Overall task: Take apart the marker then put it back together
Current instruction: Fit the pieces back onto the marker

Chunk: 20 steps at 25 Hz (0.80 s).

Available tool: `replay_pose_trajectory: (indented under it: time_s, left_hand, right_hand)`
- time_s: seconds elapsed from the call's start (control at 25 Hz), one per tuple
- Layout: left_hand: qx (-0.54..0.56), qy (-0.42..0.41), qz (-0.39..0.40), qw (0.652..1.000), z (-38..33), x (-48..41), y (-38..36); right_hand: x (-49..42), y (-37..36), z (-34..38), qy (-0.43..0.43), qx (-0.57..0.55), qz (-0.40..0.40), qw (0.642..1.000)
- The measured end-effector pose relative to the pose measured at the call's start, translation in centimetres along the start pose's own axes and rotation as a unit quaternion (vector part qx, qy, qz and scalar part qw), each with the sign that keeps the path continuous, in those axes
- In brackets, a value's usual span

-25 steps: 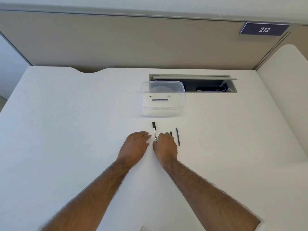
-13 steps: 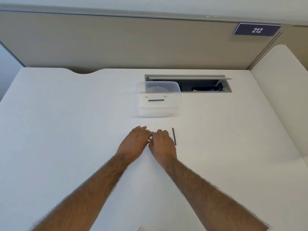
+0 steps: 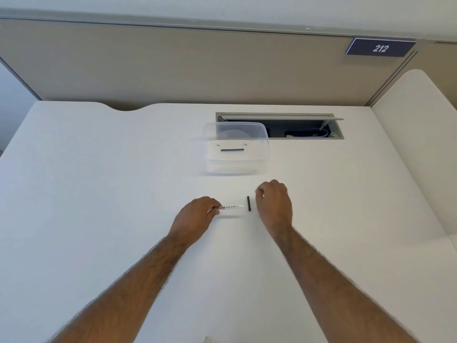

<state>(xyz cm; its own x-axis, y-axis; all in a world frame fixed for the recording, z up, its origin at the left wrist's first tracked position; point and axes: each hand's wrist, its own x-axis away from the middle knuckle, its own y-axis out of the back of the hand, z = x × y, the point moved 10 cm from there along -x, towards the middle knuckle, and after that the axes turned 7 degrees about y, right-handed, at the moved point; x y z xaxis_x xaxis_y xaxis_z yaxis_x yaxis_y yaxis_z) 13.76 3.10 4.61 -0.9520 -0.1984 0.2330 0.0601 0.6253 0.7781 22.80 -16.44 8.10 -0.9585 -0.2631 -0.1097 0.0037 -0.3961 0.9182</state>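
Note:
My left hand [image 3: 195, 216] grips the left end of the white marker barrel [image 3: 228, 207], which lies level and points right, just above the table. A thin black stick [image 3: 248, 203], a part of the marker, lies on the table right at the barrel's right end. My right hand [image 3: 273, 201] hovers to the right of the stick with its fingers curled in. Something small and pale shows at its fingertips, but I cannot make out what it is. The barrel's left end is hidden in my left hand.
A clear plastic box [image 3: 236, 147] with a small dark part inside stands behind the hands. Behind it an open cable hatch [image 3: 279, 126] is cut into the white desk [image 3: 99, 194]. A beige partition closes the far edge.
The hands were together over the marker and have pulled apart. The left now holds the barrel turned sideways, and the right has drawn away to the right of the black stick.

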Motion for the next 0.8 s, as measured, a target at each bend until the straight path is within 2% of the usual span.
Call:
replay_pose_trajectory:
  time_s: [0.12, 0.24, 0.8]
  left_hand:
    - [0.016, 0.02, 0.003, 1.0, 0.6, 0.5, -0.6]
    - [0.027, 0.034, 0.012, 0.999, 0.9, 0.8, -1.4]
    - [0.026, 0.042, 0.005, 0.999, 0.4, 0.9, -1.4]
  right_hand:
    - [-0.1, -1.5, -4.5, -0.117, 0.026, 0.084, 0.989]
    - [0.3, -3.1, -5.1, -0.158, 0.004, 0.148, 0.976]
    - [0.7, -4.2, -4.0, -0.182, 0.041, 0.153, 0.971]
